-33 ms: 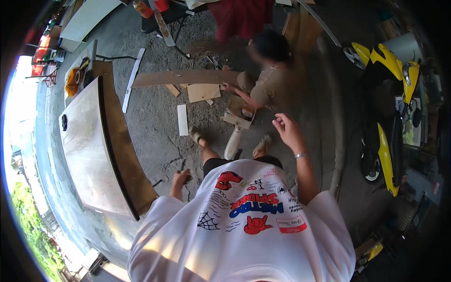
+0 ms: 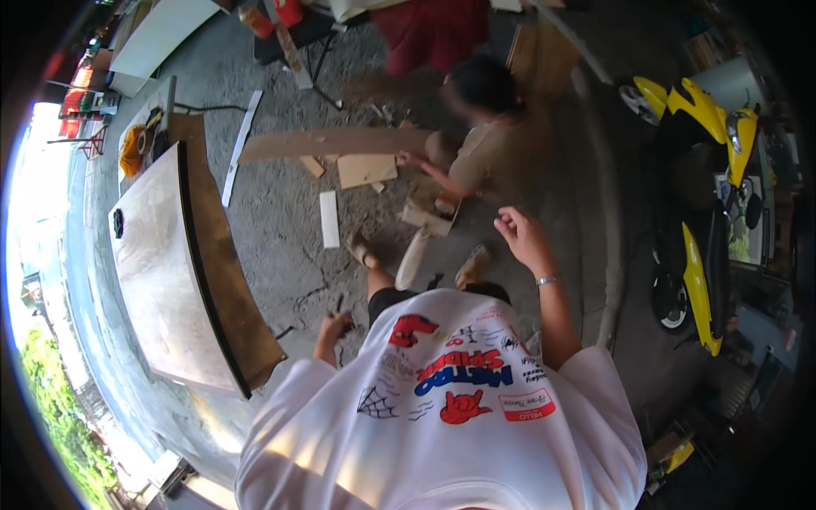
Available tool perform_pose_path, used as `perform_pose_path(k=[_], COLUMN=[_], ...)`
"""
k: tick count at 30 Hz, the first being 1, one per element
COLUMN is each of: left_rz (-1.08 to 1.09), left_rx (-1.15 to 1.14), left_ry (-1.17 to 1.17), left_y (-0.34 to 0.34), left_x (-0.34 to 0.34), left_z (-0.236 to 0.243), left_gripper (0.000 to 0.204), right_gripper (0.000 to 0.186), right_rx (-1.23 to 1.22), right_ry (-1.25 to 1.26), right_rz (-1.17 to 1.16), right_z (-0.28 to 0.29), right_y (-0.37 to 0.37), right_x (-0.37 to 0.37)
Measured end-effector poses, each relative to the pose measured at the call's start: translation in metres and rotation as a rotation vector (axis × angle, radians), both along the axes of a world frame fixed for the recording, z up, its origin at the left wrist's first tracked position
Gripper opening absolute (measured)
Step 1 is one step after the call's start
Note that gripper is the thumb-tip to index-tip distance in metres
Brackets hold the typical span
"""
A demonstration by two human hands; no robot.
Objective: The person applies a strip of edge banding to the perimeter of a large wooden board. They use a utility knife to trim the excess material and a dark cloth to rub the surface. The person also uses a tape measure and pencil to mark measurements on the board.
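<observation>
Our left hand, 7 o'clock, is closed round a small dark thing, kind unclear; our right hand, 3 o'clock, has fingers half curled, can't tell if it grips anything. Co-worker at 1 has one hand by a long brown board at 11, seemingly whole; a tan piece and short white strip already lie loose on the floor; what's left, we can't tell

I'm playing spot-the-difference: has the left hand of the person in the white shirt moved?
Yes, slightly: the left hand is farther right, away from the big black-edged board.
</observation>
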State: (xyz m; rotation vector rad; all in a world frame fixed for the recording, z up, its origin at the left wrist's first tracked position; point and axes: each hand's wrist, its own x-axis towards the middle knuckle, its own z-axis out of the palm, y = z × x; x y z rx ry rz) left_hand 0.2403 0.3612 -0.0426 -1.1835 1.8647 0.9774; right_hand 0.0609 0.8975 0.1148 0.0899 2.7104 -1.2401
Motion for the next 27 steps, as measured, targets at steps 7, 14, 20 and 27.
perform_pose_path(k=[7, 14, 20, 27], left_rz=[-0.151, 0.099, 0.375, 0.659], left_rx=[0.088, 0.175, 0.190, 0.014], left_ry=[0.046, 0.090, 0.141, 0.038], left_y=[0.148, 0.203, 0.283, 0.417], left_x=[0.048, 0.063, 0.060, 0.094], left_z=[0.023, 0.016, 0.026, 0.078], left_gripper=[0.035, 0.035, 0.037, 0.045], right_gripper=[0.026, 0.029, 0.027, 0.019], right_rx=[0.009, 0.070, 0.092, 0.248], right_ry=[0.093, 0.197, 0.332, 0.608], right_rz=[-0.074, -0.192, -0.084, -0.007], right_z=[0.008, 0.034, 0.005, -0.106], right_y=[0.138, 0.204, 0.253, 0.301], right_x=[-0.050, -0.117, -0.290, -0.576])
